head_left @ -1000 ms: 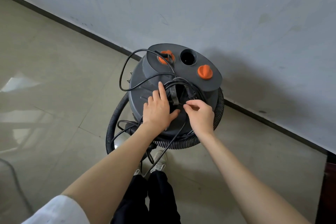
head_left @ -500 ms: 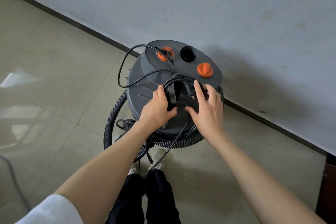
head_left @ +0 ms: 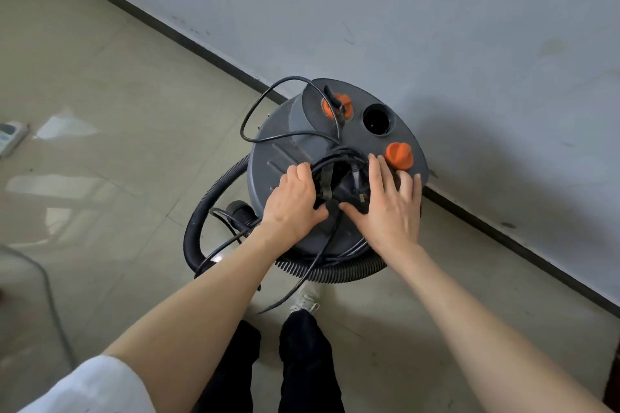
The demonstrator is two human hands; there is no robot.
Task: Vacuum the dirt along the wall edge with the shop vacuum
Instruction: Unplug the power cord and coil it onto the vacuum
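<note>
1. Head view: we look down on the vacuum (head_left: 285,151), a grey drum standing on the tiled floor (head_left: 117,77) close against the wall (head_left: 436,27), just in front of the dark baseboard (head_left: 188,40).
2. We see its lid facing us, with two orange knobs (head_left: 398,155) and an open round port (head_left: 377,119) between them.
3. A black cord (head_left: 265,104) loops off the lid's far left edge and bundles in the middle of the lid, then trails down past the drum's near side toward the floor.
4. Our left hand (head_left: 292,204) lies on the left of the bundle, its fingers curled over the cord coils and its thumb pointing toward the right hand.
5. Our right hand (head_left: 389,208) lies flat on the right of the bundle, fingers straight and spread and holding nothing; the fingertips reach just beside the nearer orange knob.
6. The two thumbs almost meet over the cord at the lid's centre.
7. A ribbed black hose (head_left: 214,198) curves around the drum's base on the left and near sides.
8. Below the drum we see dark trousers (head_left: 302,362) and a white shoe (head_left: 307,298).
9. A white sleeve (head_left: 90,389) shows at the lower left.
</note>
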